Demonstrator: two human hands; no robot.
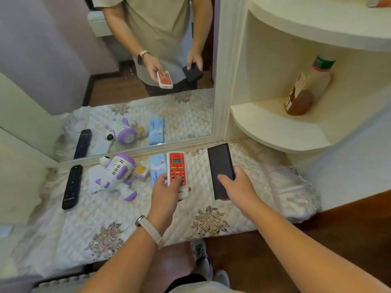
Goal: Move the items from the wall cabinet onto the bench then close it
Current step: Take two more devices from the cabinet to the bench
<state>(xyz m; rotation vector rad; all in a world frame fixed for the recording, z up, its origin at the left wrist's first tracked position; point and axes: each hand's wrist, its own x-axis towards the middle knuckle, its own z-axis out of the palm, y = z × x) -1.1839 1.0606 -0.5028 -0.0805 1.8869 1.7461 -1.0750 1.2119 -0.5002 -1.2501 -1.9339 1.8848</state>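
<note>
Head view: the left hand (167, 191) curls round the lower end of a red-and-white remote (177, 172), thumb on its buttons, over the quilted surface (127, 225) near its back edge; the right hand (234, 187) grips a flat black slab (220, 166) just to the right; a black remote (72, 187) lies by the left edge; a purple-and-white toy (115, 174) and a blue box (156, 166) lie between.

1. Our left hand (167, 193) grips a red-and-white remote (177, 172), thumb on its buttons, over the quilted bench (211, 220).
2. Our right hand (234, 187) holds a black slab (221, 168) just to the remote's right.
3. On the bench lie a black remote (72, 186), a purple-and-white toy (115, 174) and a blue box (156, 166), near the mirror (105, 60).
4. A bottle (306, 87) stands on the corner shelf (275, 127).
</note>
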